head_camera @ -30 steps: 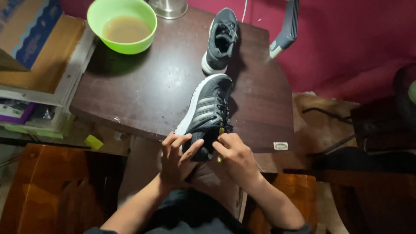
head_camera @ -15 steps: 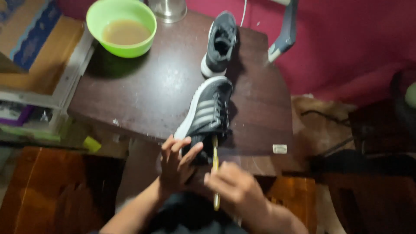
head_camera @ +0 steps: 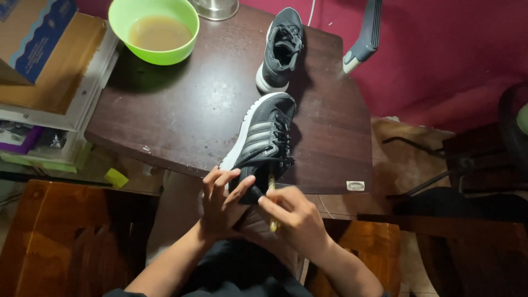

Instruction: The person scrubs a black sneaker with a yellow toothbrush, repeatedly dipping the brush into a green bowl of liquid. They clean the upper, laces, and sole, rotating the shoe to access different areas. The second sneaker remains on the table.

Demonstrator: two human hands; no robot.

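Your right hand (head_camera: 294, 217) has come back up to the shoe since half a second ago, when it sat lower and further from the heel. It is now closed around a thin yellow stick (head_camera: 272, 206), fingers pinched at the heel end of the near shoe (head_camera: 261, 143). Your left hand (head_camera: 223, 201) has barely moved: fingers spread and curled round the heel, holding it. The shoe itself has stayed put, heel hanging over the near table edge, toe pointing away onto the dark wooden table (head_camera: 181, 115).

Second shoe (head_camera: 280, 49) unchanged, upright at the far side of the table, well apart from your hands.

Containers: green bowl (head_camera: 154, 30) at the far left corner, holding murky brownish liquid, roughly half full. Metal base of something (head_camera: 215, 8) just beside it at the top edge, contents not visible. Cardboard box (head_camera: 33, 38) off the table at left, closed as far as you can tell.

Edges and room: the near shoe sits on the table's near edge. Bare tabletop lies left of the shoe, between it and the bowl, and right of it toward a small sticker (head_camera: 356, 185) near the edge.
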